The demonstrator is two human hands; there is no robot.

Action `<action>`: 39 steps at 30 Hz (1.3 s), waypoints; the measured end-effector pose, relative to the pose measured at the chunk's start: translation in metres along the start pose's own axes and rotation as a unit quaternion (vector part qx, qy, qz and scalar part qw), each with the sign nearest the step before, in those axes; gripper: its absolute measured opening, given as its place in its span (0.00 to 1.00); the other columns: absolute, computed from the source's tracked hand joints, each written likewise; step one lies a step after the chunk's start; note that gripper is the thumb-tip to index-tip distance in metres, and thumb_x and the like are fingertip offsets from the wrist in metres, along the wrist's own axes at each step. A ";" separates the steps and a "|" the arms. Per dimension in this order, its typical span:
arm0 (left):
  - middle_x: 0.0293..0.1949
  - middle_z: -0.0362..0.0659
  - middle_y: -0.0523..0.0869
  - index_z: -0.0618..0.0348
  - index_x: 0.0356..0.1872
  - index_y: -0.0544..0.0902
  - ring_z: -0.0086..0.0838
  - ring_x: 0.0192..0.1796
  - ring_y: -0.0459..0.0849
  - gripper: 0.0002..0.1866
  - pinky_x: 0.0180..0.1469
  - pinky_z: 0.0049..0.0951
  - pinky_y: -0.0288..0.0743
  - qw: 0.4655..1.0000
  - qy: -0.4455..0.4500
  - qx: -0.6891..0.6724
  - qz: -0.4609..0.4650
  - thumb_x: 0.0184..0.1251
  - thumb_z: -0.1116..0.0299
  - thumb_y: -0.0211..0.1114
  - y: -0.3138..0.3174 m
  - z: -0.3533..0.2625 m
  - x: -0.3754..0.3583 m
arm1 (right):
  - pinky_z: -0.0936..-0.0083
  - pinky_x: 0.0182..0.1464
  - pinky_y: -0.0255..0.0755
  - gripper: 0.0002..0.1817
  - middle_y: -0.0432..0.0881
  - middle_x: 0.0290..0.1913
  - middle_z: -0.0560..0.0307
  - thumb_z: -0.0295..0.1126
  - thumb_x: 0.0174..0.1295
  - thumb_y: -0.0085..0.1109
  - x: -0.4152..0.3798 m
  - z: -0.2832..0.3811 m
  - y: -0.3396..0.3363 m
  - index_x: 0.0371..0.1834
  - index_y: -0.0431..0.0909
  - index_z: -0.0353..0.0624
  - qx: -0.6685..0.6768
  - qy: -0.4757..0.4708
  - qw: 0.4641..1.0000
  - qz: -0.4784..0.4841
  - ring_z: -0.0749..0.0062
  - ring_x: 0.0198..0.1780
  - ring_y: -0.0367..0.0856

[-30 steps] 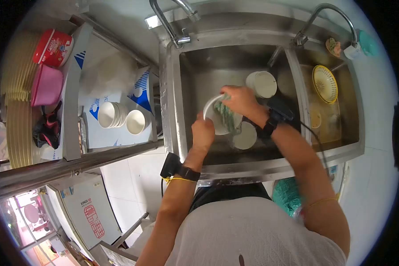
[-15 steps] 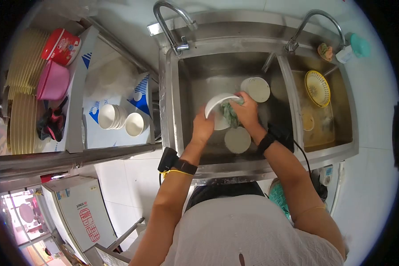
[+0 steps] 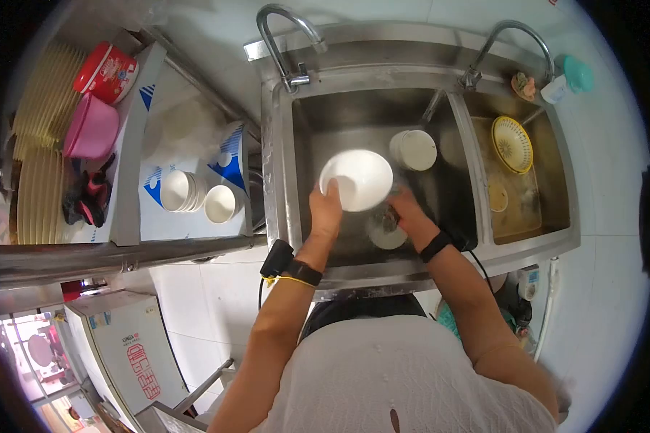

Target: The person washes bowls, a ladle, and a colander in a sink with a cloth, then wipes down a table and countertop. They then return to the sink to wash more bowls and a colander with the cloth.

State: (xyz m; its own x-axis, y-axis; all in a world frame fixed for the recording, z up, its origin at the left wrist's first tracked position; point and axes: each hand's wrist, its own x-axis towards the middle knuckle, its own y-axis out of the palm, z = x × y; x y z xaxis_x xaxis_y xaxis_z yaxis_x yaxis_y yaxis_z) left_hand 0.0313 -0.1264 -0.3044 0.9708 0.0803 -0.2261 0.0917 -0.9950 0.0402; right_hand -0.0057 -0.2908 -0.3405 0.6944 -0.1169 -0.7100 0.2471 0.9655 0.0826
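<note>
A white bowl (image 3: 357, 179) is held over the large sink basin by my left hand (image 3: 326, 209), its thumb over the rim and its open side showing. To its right, my right hand (image 3: 407, 206) grips a dark green cloth (image 3: 391, 216) low in the basin. Under the cloth lies a round white dish (image 3: 385, 234), partly hidden by it. A small stack of white bowls (image 3: 417, 150) rests on the basin floor behind my right hand.
Two faucets (image 3: 296, 78) (image 3: 471, 76) rise behind the sink. The smaller basin (image 3: 516, 220) at right holds a yellow-rimmed basket (image 3: 513, 146). On the left shelf are stacked white cups (image 3: 180, 191), a pink tub (image 3: 92, 128), a red container (image 3: 108, 72) and stacked plates (image 3: 40, 195).
The white bowl has turned so its inside shows. My right hand and the cloth have moved off the bowl, down toward the dish in the basin.
</note>
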 end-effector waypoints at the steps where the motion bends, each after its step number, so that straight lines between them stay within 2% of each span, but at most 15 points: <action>1: 0.34 0.48 0.78 0.69 0.42 0.72 0.38 0.34 0.78 0.14 0.37 0.30 0.72 1.000 -0.001 -0.002 -0.001 0.56 0.72 0.53 -0.001 -0.002 -0.004 | 0.73 0.39 0.70 0.18 0.74 0.40 0.53 0.26 0.49 0.54 0.001 0.004 -0.005 0.46 0.69 0.39 0.138 -0.039 0.989 0.027 0.68 0.40 0.73; 3: 0.42 0.45 0.76 0.66 0.46 0.69 0.32 0.39 0.78 0.17 0.36 0.28 0.76 0.948 -0.252 -0.102 0.164 0.56 0.70 0.55 -0.007 -0.006 -0.013 | 0.70 0.42 0.69 0.17 0.74 0.43 0.53 0.30 0.53 0.53 -0.005 0.012 -0.004 0.46 0.69 0.40 0.274 -0.078 0.957 0.052 0.68 0.43 0.72; 5: 0.42 0.45 0.76 0.63 0.48 0.69 0.31 0.39 0.79 0.18 0.31 0.28 0.78 0.945 -0.258 -0.122 0.160 0.55 0.70 0.56 -0.003 -0.010 -0.024 | 0.71 0.45 0.67 0.15 0.74 0.44 0.57 0.37 0.58 0.46 -0.022 0.029 0.008 0.46 0.70 0.44 0.378 -0.068 0.905 0.182 0.70 0.44 0.72; 13: 0.40 0.47 0.77 0.66 0.47 0.69 0.35 0.39 0.79 0.19 0.37 0.35 0.77 0.935 -0.234 -0.205 0.170 0.54 0.71 0.57 -0.020 0.008 -0.017 | 0.74 0.49 0.62 0.19 0.74 0.44 0.61 0.43 0.61 0.40 -0.051 0.007 0.044 0.48 0.69 0.42 0.302 -0.123 0.939 0.106 0.71 0.46 0.70; 17: 0.38 0.47 0.78 0.69 0.45 0.70 0.34 0.38 0.79 0.18 0.35 0.36 0.77 0.958 -0.218 -0.153 0.107 0.54 0.70 0.58 -0.045 -0.002 -0.018 | 0.75 0.47 0.62 0.19 0.76 0.39 0.56 0.44 0.60 0.44 -0.044 -0.011 0.028 0.44 0.71 0.40 -0.079 -0.272 0.955 0.087 0.63 0.43 0.72; 19: 0.31 0.52 0.79 0.72 0.40 0.73 0.37 0.34 0.80 0.18 0.31 0.34 0.74 0.985 -0.164 0.021 0.048 0.51 0.67 0.59 -0.078 -0.015 -0.026 | 0.71 0.44 0.64 0.15 0.76 0.36 0.48 0.41 0.55 0.50 -0.056 -0.011 0.029 0.37 0.72 0.39 -0.441 -0.244 0.863 -0.012 0.54 0.43 0.71; 21: 0.32 0.60 0.78 0.73 0.40 0.72 0.44 0.37 0.79 0.19 0.39 0.36 0.70 0.966 0.017 0.258 0.010 0.52 0.65 0.56 -0.139 0.002 -0.027 | 0.65 0.41 0.66 0.14 0.73 0.35 0.44 0.36 0.49 0.55 -0.070 -0.021 0.021 0.33 0.71 0.38 -0.578 -0.318 0.750 -0.045 0.49 0.43 0.70; 22: 0.35 0.54 0.79 0.72 0.43 0.71 0.31 0.38 0.78 0.18 0.38 0.29 0.72 0.967 0.052 0.249 0.008 0.54 0.68 0.56 -0.168 0.003 -0.033 | 0.64 0.40 0.65 0.13 0.73 0.33 0.46 0.35 0.47 0.56 -0.069 -0.034 0.009 0.32 0.70 0.39 -0.585 -0.345 0.732 -0.052 0.50 0.40 0.70; 24: 0.35 0.50 0.79 0.71 0.44 0.71 0.29 0.37 0.78 0.18 0.36 0.26 0.73 0.970 0.000 0.243 -0.002 0.54 0.70 0.55 -0.230 -0.003 -0.049 | 0.63 0.38 0.65 0.12 0.72 0.31 0.49 0.33 0.45 0.57 -0.071 -0.048 -0.002 0.30 0.69 0.40 -0.592 -0.366 0.715 -0.063 0.51 0.37 0.71; 25: 0.34 0.56 0.79 0.71 0.44 0.70 0.40 0.36 0.80 0.18 0.36 0.32 0.73 0.970 -0.005 0.244 0.013 0.53 0.70 0.54 -0.266 -0.001 -0.059 | 0.63 0.38 0.65 0.11 0.72 0.32 0.48 0.32 0.46 0.56 -0.078 -0.050 -0.005 0.31 0.69 0.40 -0.572 -0.356 0.734 -0.088 0.52 0.37 0.71; 27: 0.36 0.49 0.78 0.70 0.46 0.70 0.33 0.35 0.80 0.19 0.28 0.27 0.76 0.981 -0.149 0.124 0.016 0.52 0.71 0.54 -0.318 -0.021 -0.086 | 0.64 0.38 0.65 0.10 0.72 0.32 0.48 0.32 0.47 0.55 -0.089 -0.055 -0.011 0.31 0.69 0.40 -0.549 -0.338 0.755 -0.118 0.52 0.37 0.71; 31: 0.41 0.52 0.75 0.70 0.50 0.65 0.39 0.37 0.79 0.22 0.28 0.34 0.79 0.943 -0.319 0.088 -0.046 0.51 0.74 0.51 -0.389 -0.047 -0.102 | 0.62 0.41 0.65 0.11 0.72 0.36 0.49 0.28 0.48 0.53 -0.103 -0.070 -0.011 0.35 0.68 0.39 -0.576 -0.315 0.740 -0.145 0.53 0.40 0.71; 35: 0.40 0.54 0.75 0.76 0.45 0.66 0.43 0.39 0.78 0.19 0.36 0.41 0.78 0.961 -0.215 -0.026 -0.174 0.49 0.77 0.52 -0.451 -0.026 -0.045 | 0.64 0.38 0.64 0.07 0.73 0.34 0.49 0.30 0.53 0.49 -0.106 -0.065 0.001 0.34 0.69 0.39 -0.589 -0.341 0.707 -0.192 0.54 0.36 0.72; 38: 0.31 0.45 0.77 0.63 0.27 0.75 0.35 0.34 0.77 0.04 0.34 0.33 0.75 0.962 -0.091 -0.193 -0.171 0.51 0.74 0.56 -0.432 -0.054 0.021 | 0.62 0.37 0.65 0.08 0.73 0.32 0.48 0.32 0.54 0.48 -0.107 -0.062 0.005 0.32 0.70 0.39 -0.575 -0.325 0.725 -0.197 0.52 0.34 0.72; 39: 0.31 0.45 0.77 0.63 0.27 0.75 0.34 0.34 0.77 0.04 0.34 0.33 0.75 0.980 -0.047 -0.133 -0.138 0.51 0.73 0.56 -0.440 -0.045 0.051 | 0.62 0.37 0.65 0.08 0.73 0.32 0.48 0.32 0.54 0.48 -0.106 -0.062 0.007 0.32 0.70 0.39 -0.577 -0.317 0.725 -0.202 0.52 0.34 0.72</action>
State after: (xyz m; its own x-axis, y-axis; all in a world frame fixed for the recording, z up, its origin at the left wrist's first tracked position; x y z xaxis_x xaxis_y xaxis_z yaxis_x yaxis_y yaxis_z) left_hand 0.0508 0.3180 -0.2897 0.8776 0.3260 -0.3516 0.4146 -0.8842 0.2150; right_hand -0.1189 -0.2573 -0.3081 0.9845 -0.1745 -0.0177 0.0417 0.3308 -0.9428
